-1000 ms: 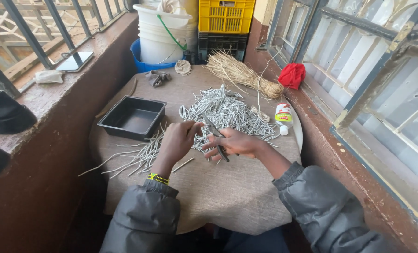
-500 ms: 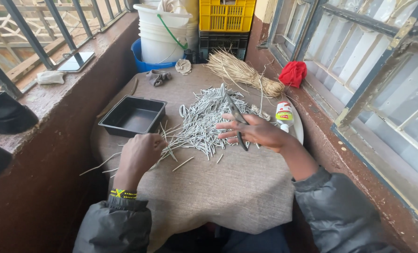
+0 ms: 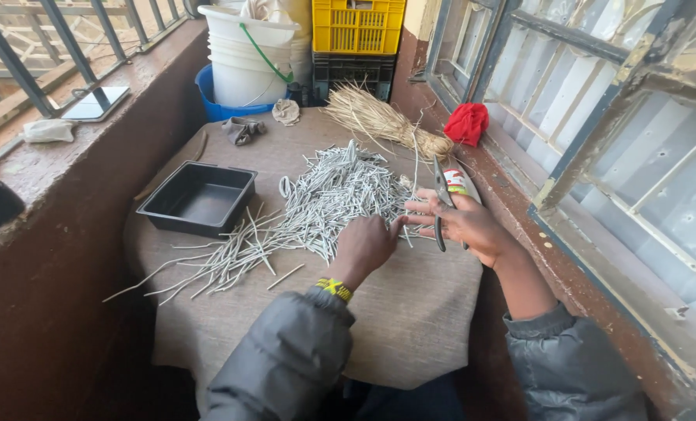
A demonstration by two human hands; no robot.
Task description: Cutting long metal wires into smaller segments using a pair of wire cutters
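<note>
Head view shows the right hand [image 3: 473,226] gripping dark shears [image 3: 440,204] upright, clear of the pile of pale sticks [image 3: 325,204] where the clenched left hand [image 3: 366,244] rests.

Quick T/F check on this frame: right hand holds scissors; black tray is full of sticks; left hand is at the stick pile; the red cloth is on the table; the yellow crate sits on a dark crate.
1. The right hand holds scissors. True.
2. The black tray is full of sticks. False: it looks empty inside; the pale sticks lie on the cloth-covered table beside it.
3. The left hand is at the near edge of the stick pile. True.
4. The red cloth lies on the table. False: it sits on the ledge under the window, to the right of the table.
5. The yellow crate sits on top of a dark crate. True.
</note>
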